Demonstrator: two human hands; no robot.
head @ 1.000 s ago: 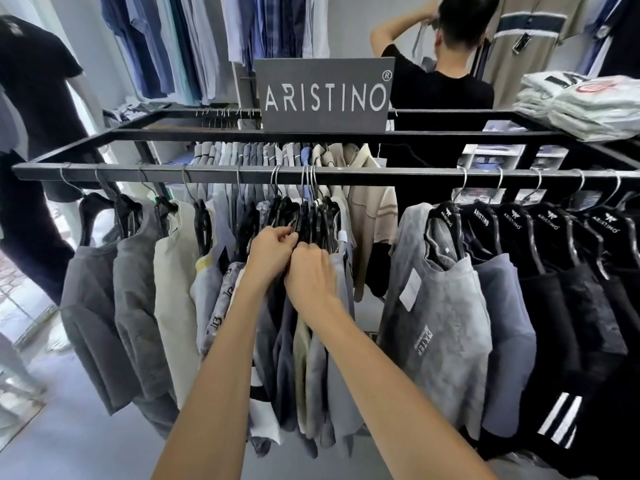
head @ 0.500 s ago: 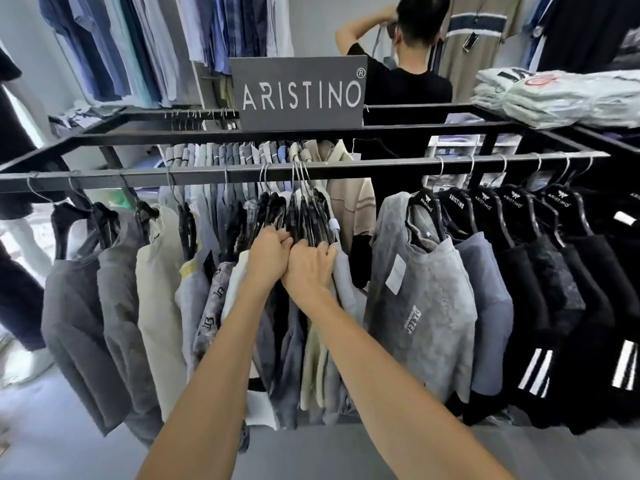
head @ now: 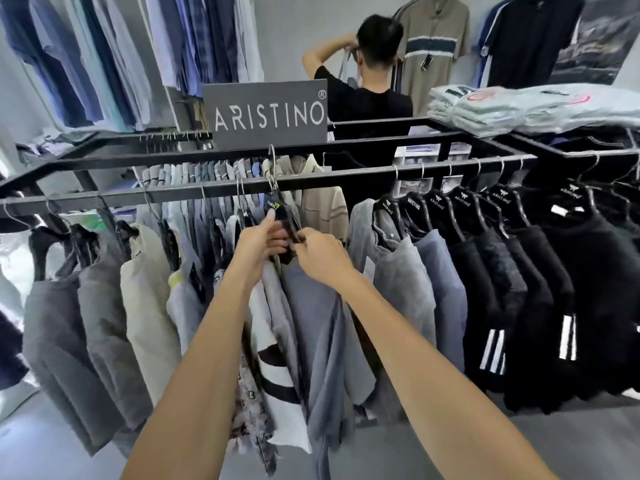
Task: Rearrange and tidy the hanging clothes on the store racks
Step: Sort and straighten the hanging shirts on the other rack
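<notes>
Since a moment ago I have lifted a bunch of hangers (head: 277, 206) up off the black rail (head: 173, 195): their wire hooks now stand above the bar, where before they hung over it with the rest. The view has tipped up a little too, so the grey ARISTINO sign (head: 265, 114) sits higher than before.

Both my arms reach straight out to the middle of the rack. My left hand (head: 258, 242) is curled around the dark necks of the lifted hangers, thumb on top. My right hand (head: 320, 256) pinches the same bunch from the right side, its fingers closed on the hangers just beside my left hand's fingers.

The grey-blue shirts (head: 311, 306) on those hangers drape down between my forearms. On the rail to the left hang grey tops (head: 69, 323) and a cream one (head: 149, 306); to the right, grey tops (head: 398, 289) and then black tops (head: 554, 289). Folded shirts (head: 519, 109) are stacked on the rack's top at the right.
</notes>
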